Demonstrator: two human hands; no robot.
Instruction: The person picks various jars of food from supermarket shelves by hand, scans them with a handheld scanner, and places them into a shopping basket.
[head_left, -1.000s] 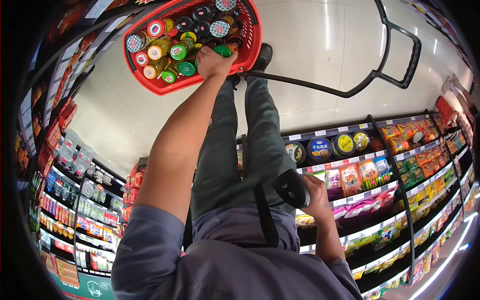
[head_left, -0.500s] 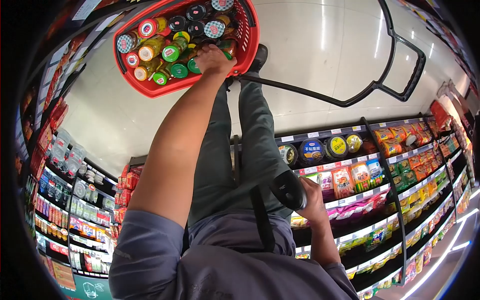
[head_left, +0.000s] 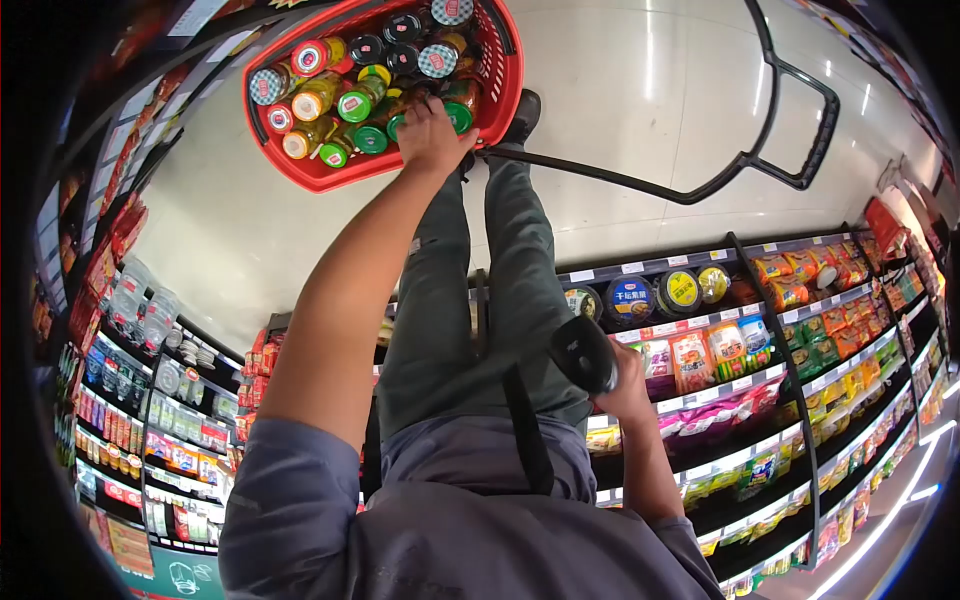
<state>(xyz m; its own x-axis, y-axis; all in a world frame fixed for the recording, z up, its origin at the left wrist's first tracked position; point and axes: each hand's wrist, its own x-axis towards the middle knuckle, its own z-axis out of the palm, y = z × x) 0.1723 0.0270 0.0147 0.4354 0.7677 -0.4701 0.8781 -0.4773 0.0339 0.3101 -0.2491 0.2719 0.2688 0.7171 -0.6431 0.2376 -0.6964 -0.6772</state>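
Shifted left hand (head_left: 433, 137), jar (head_left: 461, 106) apparently lid-end bodyward

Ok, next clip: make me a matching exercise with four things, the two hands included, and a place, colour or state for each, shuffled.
Things:
1. left hand
2. right hand
3. basket
4. long handle

Place, colour or state:
A. black, stretching out above the floor
B. red
C. over the jars
D. holding a dark device

Pairs: 1-C, 2-D, 3-B, 4-A
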